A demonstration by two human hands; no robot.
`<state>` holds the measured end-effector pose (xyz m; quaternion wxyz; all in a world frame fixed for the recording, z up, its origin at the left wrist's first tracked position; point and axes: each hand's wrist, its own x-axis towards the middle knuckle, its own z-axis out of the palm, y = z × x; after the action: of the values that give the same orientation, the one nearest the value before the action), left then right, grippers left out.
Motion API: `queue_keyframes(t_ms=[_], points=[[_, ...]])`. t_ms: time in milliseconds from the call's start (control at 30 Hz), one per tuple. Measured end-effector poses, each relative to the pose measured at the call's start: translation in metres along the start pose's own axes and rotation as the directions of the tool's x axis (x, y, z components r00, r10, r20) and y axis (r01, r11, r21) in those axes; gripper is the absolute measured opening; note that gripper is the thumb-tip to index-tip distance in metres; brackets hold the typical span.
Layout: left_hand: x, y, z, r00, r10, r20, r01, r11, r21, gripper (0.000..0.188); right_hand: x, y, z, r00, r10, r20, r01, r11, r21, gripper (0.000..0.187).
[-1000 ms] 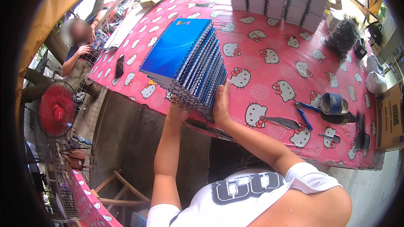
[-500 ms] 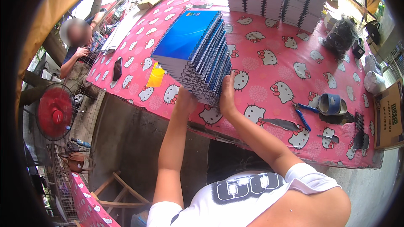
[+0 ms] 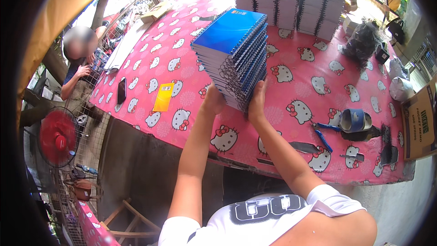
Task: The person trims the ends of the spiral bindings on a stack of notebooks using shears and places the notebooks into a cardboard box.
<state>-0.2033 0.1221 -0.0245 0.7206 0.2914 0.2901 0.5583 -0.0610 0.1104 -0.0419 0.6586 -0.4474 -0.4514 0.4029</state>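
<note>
A tall stack of blue-covered spiral notebooks (image 3: 231, 32) is between my two hands over the near part of the table. Its wire coils face right and toward me. My left hand (image 3: 213, 100) grips the stack's lower left side, with most of its fingers hidden. On the lower right side, by the coils, my right hand (image 3: 257, 99) presses against the stack. Left of the stack, a small yellow notebook (image 3: 164, 97) lies flat on the pink patterned cloth (image 3: 191, 130).
Tall stacks of coil-bound notebooks (image 3: 287, 2) stand at the back. At right are blue-handled pliers (image 3: 325, 136), a tape roll (image 3: 355, 120), a black plastic bundle (image 3: 362, 41) and a carton (image 3: 419, 123). A phone (image 3: 121, 91) lies left. Another person (image 3: 75, 70) sits beyond the left edge.
The notebook stack has moved to the right in both my hands, and turned slightly. More of the yellow notebook shows now. The other person's head has shifted a little.
</note>
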Motion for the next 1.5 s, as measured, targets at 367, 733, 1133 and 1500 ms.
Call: queue_keyframes(t_ms=[367, 733, 1133, 1500], points=[[0.001, -0.005, -0.01, 0.981, 0.174, -0.08, -0.136, 0.925, 0.354, 0.048, -0.01, 0.0, -0.001, 0.997, 0.052, 0.051, -0.051, 0.998, -0.034, 0.088], [-0.071, 0.044, 0.037, 0.628, 0.707, -0.324, -0.524, 0.692, 0.496, 0.052, -0.025, -0.113, -0.172, 0.871, 0.119, 0.477, 0.313, 0.615, -0.724, 0.078], [-0.085, 0.054, 0.16, 0.367, 0.911, 0.185, -0.715, 0.149, 0.683, 0.035, -0.045, -0.114, -0.268, 0.883, 0.099, 0.458, 0.411, 0.307, -0.858, 0.04], [-0.091, 0.065, 0.169, 0.375, 0.912, 0.167, -0.617, 0.11, 0.78, 0.014, 0.014, -0.245, -0.072, 0.649, -0.277, 0.709, 0.754, 0.359, -0.55, 0.037]])
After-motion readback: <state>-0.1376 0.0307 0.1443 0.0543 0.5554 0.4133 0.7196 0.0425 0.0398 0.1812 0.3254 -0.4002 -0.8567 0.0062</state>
